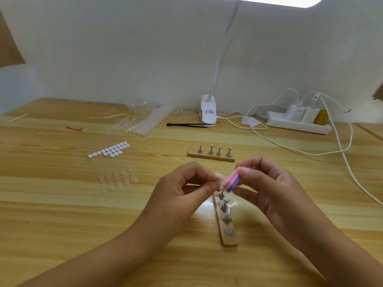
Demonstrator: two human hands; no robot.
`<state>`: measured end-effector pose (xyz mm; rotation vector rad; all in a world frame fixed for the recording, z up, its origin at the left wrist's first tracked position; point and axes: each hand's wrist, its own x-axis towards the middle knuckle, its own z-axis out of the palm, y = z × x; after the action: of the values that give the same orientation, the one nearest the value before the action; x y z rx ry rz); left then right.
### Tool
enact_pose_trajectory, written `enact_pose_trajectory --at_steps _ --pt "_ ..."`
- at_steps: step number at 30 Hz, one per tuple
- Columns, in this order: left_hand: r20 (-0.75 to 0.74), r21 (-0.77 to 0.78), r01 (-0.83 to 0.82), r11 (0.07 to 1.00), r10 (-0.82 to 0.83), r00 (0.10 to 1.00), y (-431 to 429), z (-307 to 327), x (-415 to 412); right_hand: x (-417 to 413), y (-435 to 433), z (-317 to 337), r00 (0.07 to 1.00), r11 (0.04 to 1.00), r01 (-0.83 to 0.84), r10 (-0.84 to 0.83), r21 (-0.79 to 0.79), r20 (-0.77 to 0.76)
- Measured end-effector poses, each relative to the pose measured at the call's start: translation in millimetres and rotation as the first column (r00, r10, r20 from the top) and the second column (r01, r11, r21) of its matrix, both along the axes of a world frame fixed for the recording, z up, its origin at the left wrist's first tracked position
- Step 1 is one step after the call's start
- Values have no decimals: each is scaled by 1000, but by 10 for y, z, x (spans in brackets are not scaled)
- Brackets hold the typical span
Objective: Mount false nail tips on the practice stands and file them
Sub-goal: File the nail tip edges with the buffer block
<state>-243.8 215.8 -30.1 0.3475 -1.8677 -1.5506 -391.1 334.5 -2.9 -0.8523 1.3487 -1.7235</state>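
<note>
- fingers (204, 171) of the left hand (182, 189) are clamped in a pinch on a clear false nail tip (219, 176), forefinger above and thumb below; the tip is held in the air just over the far end of the near stand strip (229, 238)
- whether that tip already sits on a lifted peg cannot be told; the pinch hides its underside
- right hand (275, 187) grips a pink and purple buffer block (233, 180) between thumb and fingertips; the block's edge touches the free end of the tip
- near stand strip carries three metal pegs, at least two with tips mounted; one round seat (228, 232) at the near end stands bare
- far stand strip (211, 155) holds four pegs, well apart from both hands
- spare tips on a sprue (118, 180) and a sheet of adhesive pads (109, 150) lie to the left on the table (62, 214)
- step in hand, as judged: filing one tip
- next move calls for short, light strokes of the block along the tip's edge, with a firm left pinch so the tip does not twist; afterwards the tip likely goes to the bare seat
</note>
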Motion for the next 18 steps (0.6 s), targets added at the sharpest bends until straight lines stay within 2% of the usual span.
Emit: enact_pose_trajectory --at_steps 2,6,8,11,12,15,16,18 --pt "-10 13 7 1000 -7 1000 3 3 -5 -58 13 5 998 999 43 -42 -14 48" --pt "3 -13 20 1000 -20 1000 15 1 2 -16 41 28 981 982 -188 189 29 -42" --pt "8 -5 21 1000 -21 1000 4 3 3 -10 11 5 992 994 -110 111 26 -54" --pt "10 8 25 1000 -25 1000 -1 4 3 -98 9 0 996 997 71 -70 -19 60" --pt "14 5 28 1000 -28 1000 5 5 3 -117 26 16 998 999 41 -40 -17 58" --pt "20 9 31 999 -31 999 27 14 8 -52 54 49 977 977 -209 211 41 -39" --pt "25 10 30 999 -30 999 28 18 8 -19 46 43 973 974 -220 223 46 -65" --pt "33 26 26 999 -27 999 17 26 8 -6 7 19 995 995 -94 94 16 -44"
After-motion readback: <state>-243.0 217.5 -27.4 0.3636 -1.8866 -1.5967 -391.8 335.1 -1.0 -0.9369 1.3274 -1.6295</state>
